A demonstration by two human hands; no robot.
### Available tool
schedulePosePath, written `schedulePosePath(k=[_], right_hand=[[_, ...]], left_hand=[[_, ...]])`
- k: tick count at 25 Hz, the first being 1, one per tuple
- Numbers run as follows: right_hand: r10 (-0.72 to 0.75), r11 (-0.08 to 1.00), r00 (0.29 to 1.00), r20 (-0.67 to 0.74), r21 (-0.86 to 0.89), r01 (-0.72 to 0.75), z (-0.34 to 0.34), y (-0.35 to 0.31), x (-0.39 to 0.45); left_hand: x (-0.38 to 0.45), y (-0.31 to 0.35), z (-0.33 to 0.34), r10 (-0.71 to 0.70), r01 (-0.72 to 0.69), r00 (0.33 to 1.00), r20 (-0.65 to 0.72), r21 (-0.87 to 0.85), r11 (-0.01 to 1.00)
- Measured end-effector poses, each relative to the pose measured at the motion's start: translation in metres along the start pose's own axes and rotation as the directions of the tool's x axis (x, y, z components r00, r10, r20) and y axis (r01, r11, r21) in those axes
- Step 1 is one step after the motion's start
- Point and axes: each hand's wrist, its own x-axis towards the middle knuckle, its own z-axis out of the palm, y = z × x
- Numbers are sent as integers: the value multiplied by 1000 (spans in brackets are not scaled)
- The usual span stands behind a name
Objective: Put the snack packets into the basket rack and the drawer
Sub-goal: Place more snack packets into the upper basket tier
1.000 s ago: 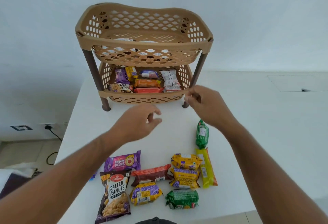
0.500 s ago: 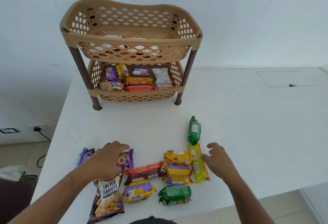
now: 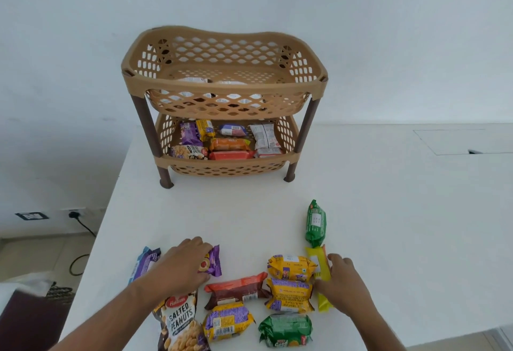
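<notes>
A tan two-tier basket rack (image 3: 223, 88) stands at the back of the white table (image 3: 388, 211); its lower tier holds several snack packets (image 3: 227, 142). More packets lie at the table's near edge. My left hand (image 3: 181, 266) grips the purple jam packet (image 3: 213, 260), with a blue-purple packet (image 3: 144, 263) just to its left. My right hand (image 3: 342, 281) closes its fingers and thumb around the long yellow packet (image 3: 319, 263), which lies below a green packet (image 3: 315, 223). A salted peanuts bag (image 3: 180, 323) lies under my left forearm.
Between my hands lie a red-brown packet (image 3: 236, 291), two yellow packets (image 3: 290, 267), a yellow-purple packet (image 3: 226, 320) and a green packet (image 3: 286, 330). A square panel (image 3: 460, 141) is set in the tabletop at right. The table's left edge drops to the floor, with a cable (image 3: 80, 239).
Both hands came down from the rack to the packets at the near edge. The left hand settled on the purple packet and the right hand closed on the long yellow packet.
</notes>
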Motion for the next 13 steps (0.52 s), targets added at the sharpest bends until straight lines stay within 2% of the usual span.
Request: schedulePosePath(k=[4,8,13], right_hand=[[-4,998,1000,5,-62,5,-6,-10,-5],[35,995,995,89,-101,-26,-28,-14,-4],[12,999,993,121,-40,-7,-89,-25,-17]], left_hand=[[2,2,-5,0,-4,998,-64,-61,998],[3,16,-29,30,-43,993,-113,-110,993],[-3,47,-95,130,-181,970,-208,-251,951]])
